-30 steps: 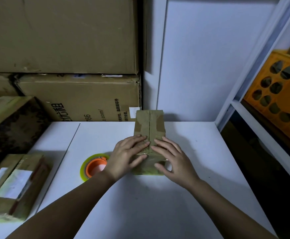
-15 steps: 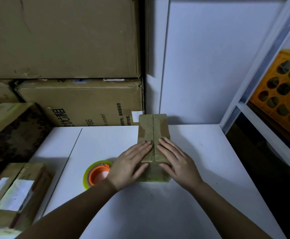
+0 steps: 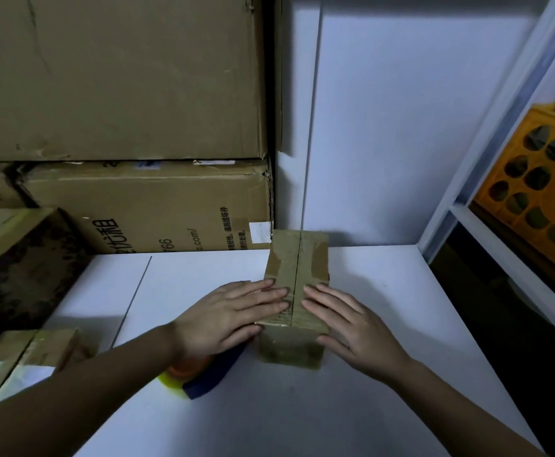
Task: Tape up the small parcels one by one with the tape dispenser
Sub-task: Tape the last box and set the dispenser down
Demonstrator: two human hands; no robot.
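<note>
Item: small parcel (image 3: pixel 297 291), brown cardboard, on the white counter (image 3: pixel 384 324) toward its back edge, roughly mid-width. Long axis runs from the near edge to the back edge; the flap seam follows that axis and appears not yet taped over.

Left hand (image 3: pixel 226 316): fingers straight, flat on the left flap, tips just short of the seam.

Right hand (image 3: pixel 345 324): fingers straight, flat on the right flap; thumb lies against the parcel's near right corner. Neither hand grips anything.

Tape dispenser (image 3: pixel 197 377): orange, yellow and blue, on the counter just left of the parcel's near end, partly hidden beneath the left wrist. Nearer to the left hand, which judged best placed to take it while the right hand holds the flaps.
</note>
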